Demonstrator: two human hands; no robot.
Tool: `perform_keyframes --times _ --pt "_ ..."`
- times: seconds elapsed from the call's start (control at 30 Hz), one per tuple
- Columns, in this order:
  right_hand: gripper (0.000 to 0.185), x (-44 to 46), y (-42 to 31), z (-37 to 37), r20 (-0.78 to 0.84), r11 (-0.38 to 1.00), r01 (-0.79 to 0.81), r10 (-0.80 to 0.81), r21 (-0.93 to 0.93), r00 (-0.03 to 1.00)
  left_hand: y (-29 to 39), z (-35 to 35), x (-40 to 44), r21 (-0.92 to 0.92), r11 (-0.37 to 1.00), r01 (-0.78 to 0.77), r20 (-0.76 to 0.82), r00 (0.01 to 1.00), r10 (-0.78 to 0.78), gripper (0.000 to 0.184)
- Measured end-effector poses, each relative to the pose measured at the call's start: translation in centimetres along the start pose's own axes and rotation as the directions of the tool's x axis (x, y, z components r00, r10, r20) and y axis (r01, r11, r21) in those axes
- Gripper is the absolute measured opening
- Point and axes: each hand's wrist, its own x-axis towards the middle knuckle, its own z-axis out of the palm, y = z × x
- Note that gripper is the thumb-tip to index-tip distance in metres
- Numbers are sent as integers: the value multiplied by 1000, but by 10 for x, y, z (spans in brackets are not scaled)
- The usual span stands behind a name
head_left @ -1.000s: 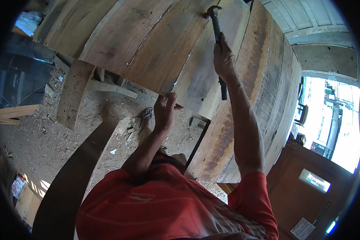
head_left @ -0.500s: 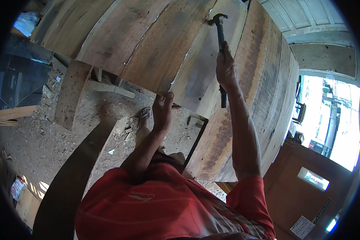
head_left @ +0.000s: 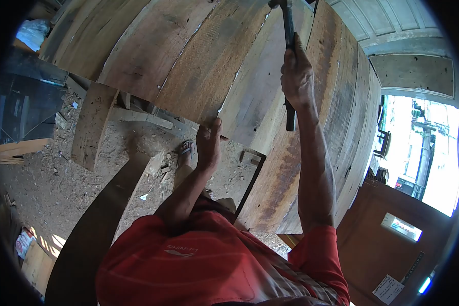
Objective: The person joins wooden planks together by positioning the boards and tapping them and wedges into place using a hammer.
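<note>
My right hand (head_left: 298, 81) is wrapped round the dark handle of a claw hammer (head_left: 289, 25), held above the planks. The hammer's head is up at the top edge of the view, partly cut off, and the handle's butt sticks out below my fist. My left hand (head_left: 209, 145) is at the near edge of a wooden plank (head_left: 204, 102), thumb against the edge beside a seam with white filler; its other fingers are mostly hidden. More planks (head_left: 252, 97) lie side by side, with pale filler along several seams.
A loose board (head_left: 93, 122) stands at the left, near a long dark plank (head_left: 99, 219) in front of me. Wood scraps and debris litter the dirt floor (head_left: 86, 188). At right are a brown panel (head_left: 377, 224) and a bright opening (head_left: 418, 148).
My right hand and the hammer have moved upward in the view, toward the far side of the planks. My left hand stays at the plank edge, its fingers drawn in closer.
</note>
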Motion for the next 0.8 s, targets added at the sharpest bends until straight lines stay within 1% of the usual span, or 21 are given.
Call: perform_keyframes --times 0.07,0.1,0.13,0.17,0.2,0.23,0.27,0.33,0.37,0.43,0.47,0.5,0.57,0.6,0.63,0.7,0.73,0.77,0.8 --pt "53 11 50 33 19 988 100 -98 -122 995 -8 -2 1 18 1000 -12 -23 1000 12 70" --pt "53 13 49 40 22 971 154 -153 -183 988 -9 -1 3 23 999 -28 -24 999 28 71" --pt "54 10 48 41 44 982 71 -65 -175 997 -8 -1 4 10 1000 -20 13 1000 20 71" --pt "53 16 44 35 47 986 40 -33 -159 998 -6 0 6 -13 1000 -24 36 999 25 72" --pt "53 20 34 33 69 990 11 -1 -137 998 -4 -2 5 -32 999 -26 43 999 27 72" --pt "53 13 32 34 92 993 -45 56 -112 994 -3 -6 -2 -31 999 6 15 1000 -6 72" --pt "52 18 50 38 51 988 61 -54 -144 997 -1 -3 -5 -34 999 27 0 1000 -27 72" --pt "51 11 21 17 153 992 -126 122 15 981 1 2 3 -59 998 34 -2 999 -34 74" --pt "51 5 7 8 223 971 -225 202 83 954 -1 1 5 -60 997 40 23 999 -38 74" --pt "52 -2 3 0 111 985 -100 85 138 990 3 -3 3 -57 996 71 55 996 -68 75" --pt "52 -6 4 -1 59 986 -50 41 159 997 2 -3 1 -65 996 65 42 997 -62 74" --pt "53 -9 2 -2 -24 999 -33 33 22 999 2 -2 1 -70 995 64 32 998 -62 73" --pt "53 -13 39 16 -91 998 61 -59 20 994 -6 -3 3 -80 996 38 11 999 -38 71" --pt "54 -7 79 32 -121 977 199 -208 -83 971 -15 -3 5 -84 996 14 3 1000 -14 70" --pt "56 3 87 34 -117 966 238 -249 -103 961 -18 -1 8 -91 996 -20 2 1000 20 69" --pt "58 20 101 36 -109 939 315 -331 -142 937 -8 7 12 -117 993 5 -17 1000 -7 68" --pt "58 13 74 24 -19 986 164 -165 -36 986 -6 4 3 -116 993 36 -35 999 -41 68" --pt "58 -1 49 9 76 998 -17 13 53 997 -6 -1 -6 -93 994 65 -32 997 -68 68" --pt "54 -7 26 -5 135 992 -121 117 24 984 -5 0 -2 -80 994 69 -19 997 -71 68"
